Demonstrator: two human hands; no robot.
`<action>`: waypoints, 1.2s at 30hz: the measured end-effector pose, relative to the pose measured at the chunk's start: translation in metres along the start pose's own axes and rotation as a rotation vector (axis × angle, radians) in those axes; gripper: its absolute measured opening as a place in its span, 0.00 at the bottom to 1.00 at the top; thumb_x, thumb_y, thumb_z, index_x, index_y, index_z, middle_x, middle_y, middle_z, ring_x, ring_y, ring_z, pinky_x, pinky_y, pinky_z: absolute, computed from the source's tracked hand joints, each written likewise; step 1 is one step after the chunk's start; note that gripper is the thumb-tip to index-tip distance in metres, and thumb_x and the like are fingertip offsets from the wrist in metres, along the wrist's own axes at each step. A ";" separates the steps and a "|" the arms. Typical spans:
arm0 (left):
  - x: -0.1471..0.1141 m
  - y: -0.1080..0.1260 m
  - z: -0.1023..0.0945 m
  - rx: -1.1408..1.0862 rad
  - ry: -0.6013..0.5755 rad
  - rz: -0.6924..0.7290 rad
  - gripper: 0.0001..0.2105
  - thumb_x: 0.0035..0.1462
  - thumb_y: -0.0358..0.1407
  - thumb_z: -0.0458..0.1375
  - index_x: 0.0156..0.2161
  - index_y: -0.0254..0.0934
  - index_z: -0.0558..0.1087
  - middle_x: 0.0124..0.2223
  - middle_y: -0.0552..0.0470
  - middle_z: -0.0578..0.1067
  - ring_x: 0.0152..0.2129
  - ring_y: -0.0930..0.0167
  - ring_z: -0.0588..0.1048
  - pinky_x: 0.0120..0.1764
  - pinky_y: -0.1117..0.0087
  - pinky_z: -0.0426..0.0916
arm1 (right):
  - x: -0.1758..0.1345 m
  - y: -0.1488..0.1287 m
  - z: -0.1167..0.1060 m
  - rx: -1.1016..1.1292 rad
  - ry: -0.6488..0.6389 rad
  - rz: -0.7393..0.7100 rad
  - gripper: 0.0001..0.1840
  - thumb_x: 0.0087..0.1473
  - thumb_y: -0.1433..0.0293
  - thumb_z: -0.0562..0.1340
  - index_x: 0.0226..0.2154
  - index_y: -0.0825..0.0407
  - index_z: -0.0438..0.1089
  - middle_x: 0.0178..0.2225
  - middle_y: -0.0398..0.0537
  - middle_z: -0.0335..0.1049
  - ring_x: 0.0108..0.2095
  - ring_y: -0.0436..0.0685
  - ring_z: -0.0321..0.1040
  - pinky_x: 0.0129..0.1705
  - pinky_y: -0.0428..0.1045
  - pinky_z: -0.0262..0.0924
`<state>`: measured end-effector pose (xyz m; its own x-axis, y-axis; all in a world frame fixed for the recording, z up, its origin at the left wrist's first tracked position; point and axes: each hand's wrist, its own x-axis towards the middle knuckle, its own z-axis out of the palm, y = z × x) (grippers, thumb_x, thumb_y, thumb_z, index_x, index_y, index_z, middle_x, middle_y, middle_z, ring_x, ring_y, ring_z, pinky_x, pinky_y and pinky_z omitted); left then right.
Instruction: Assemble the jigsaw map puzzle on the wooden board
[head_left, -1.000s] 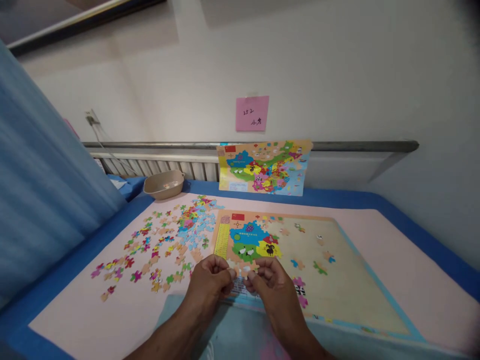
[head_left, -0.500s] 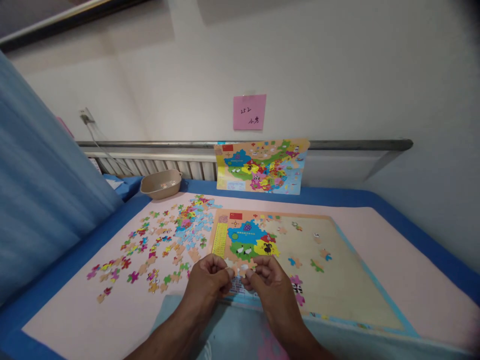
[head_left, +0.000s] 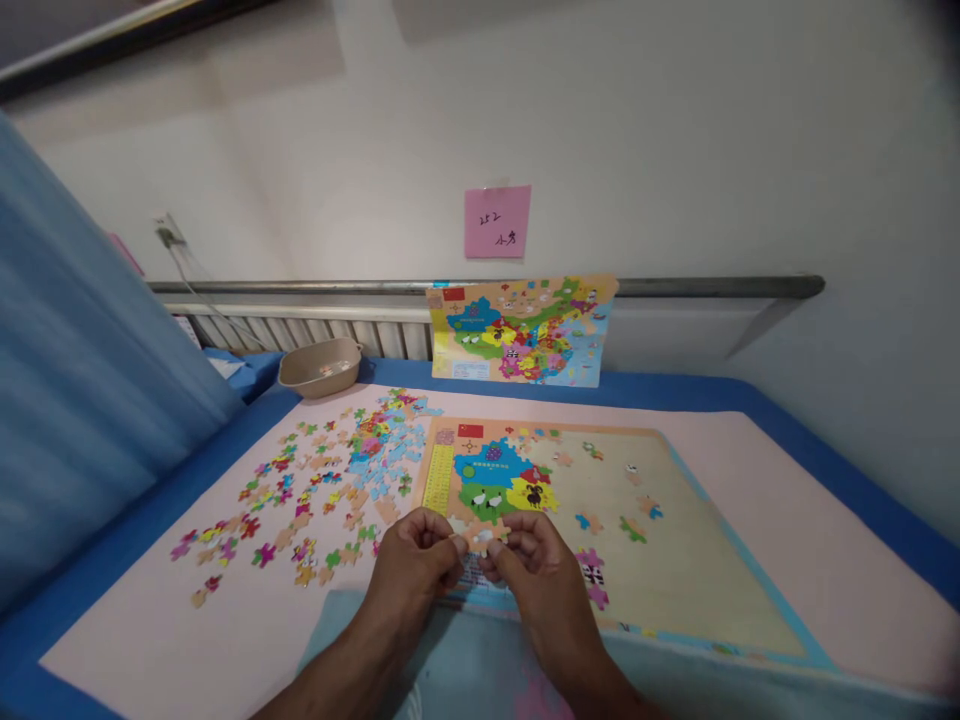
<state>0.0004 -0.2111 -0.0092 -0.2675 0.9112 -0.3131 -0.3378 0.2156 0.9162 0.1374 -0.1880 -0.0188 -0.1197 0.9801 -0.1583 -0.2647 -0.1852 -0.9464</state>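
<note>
Over the lower left of the puzzle board (head_left: 705,560), I pinch small peach jigsaw pieces (head_left: 482,537) with a white patch between my hands. My left hand (head_left: 412,565) is closed on the left end, thumb and forefinger together. My right hand (head_left: 536,565) grips the right end the same way. The pieces appear to be joined, though my fingertips hide part of them. Just beyond lies the assembled part of the map (head_left: 491,468), in blue, green and yellow with animal pictures. Several loose pieces, one with a panda-like pattern (head_left: 592,575), rest on the board's bare area.
Many loose jigsaw pieces (head_left: 285,490) are spread on the pink sheet to the left. A beige basin (head_left: 319,368) stands at the back left. The printed reference map (head_left: 525,335) leans against the wall rail (head_left: 712,287). A blue curtain (head_left: 97,370) hangs at left.
My right hand has shifted slightly left, closer to my left hand, and the peach pieces show more plainly between my fingers. Everything else lies as before, with a slight camera shift.
</note>
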 end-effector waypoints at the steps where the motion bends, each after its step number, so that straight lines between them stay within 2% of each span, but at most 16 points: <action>1: 0.000 0.000 0.000 -0.003 0.001 0.002 0.17 0.33 0.40 0.70 0.23 0.38 0.65 0.14 0.60 0.64 0.11 0.79 0.59 0.17 0.77 0.50 | 0.000 0.000 0.000 0.005 0.004 0.003 0.20 0.42 0.60 0.72 0.34 0.49 0.66 0.25 0.41 0.72 0.29 0.59 0.75 0.31 0.50 0.69; 9: 0.001 -0.003 -0.002 0.003 0.002 0.001 0.18 0.34 0.40 0.71 0.23 0.38 0.65 0.14 0.58 0.66 0.11 0.79 0.60 0.17 0.77 0.51 | 0.000 0.000 0.000 0.001 0.018 0.006 0.21 0.41 0.59 0.72 0.34 0.49 0.66 0.25 0.42 0.72 0.28 0.60 0.75 0.31 0.51 0.69; 21: 0.001 0.000 0.000 0.022 0.018 0.015 0.17 0.33 0.41 0.70 0.23 0.38 0.66 0.14 0.59 0.65 0.11 0.79 0.59 0.17 0.77 0.50 | 0.002 0.002 0.001 0.005 0.025 0.007 0.21 0.40 0.60 0.71 0.34 0.49 0.65 0.24 0.41 0.71 0.27 0.58 0.74 0.30 0.49 0.69; 32: -0.001 -0.001 -0.002 0.042 0.005 0.063 0.15 0.36 0.41 0.69 0.24 0.36 0.68 0.17 0.56 0.69 0.13 0.78 0.63 0.20 0.77 0.54 | 0.004 0.003 0.000 0.001 0.037 0.016 0.23 0.38 0.59 0.71 0.35 0.49 0.64 0.23 0.40 0.71 0.26 0.60 0.75 0.29 0.50 0.68; 36: -0.004 0.000 -0.001 0.042 -0.014 0.032 0.16 0.36 0.42 0.69 0.25 0.36 0.68 0.17 0.54 0.70 0.14 0.77 0.65 0.20 0.77 0.55 | 0.005 0.004 0.000 -0.002 0.033 0.017 0.23 0.38 0.59 0.71 0.35 0.49 0.64 0.24 0.40 0.71 0.26 0.59 0.74 0.30 0.50 0.68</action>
<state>0.0008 -0.2146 -0.0085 -0.2651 0.9225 -0.2806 -0.2915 0.2007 0.9353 0.1355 -0.1842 -0.0237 -0.0921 0.9786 -0.1839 -0.2613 -0.2020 -0.9439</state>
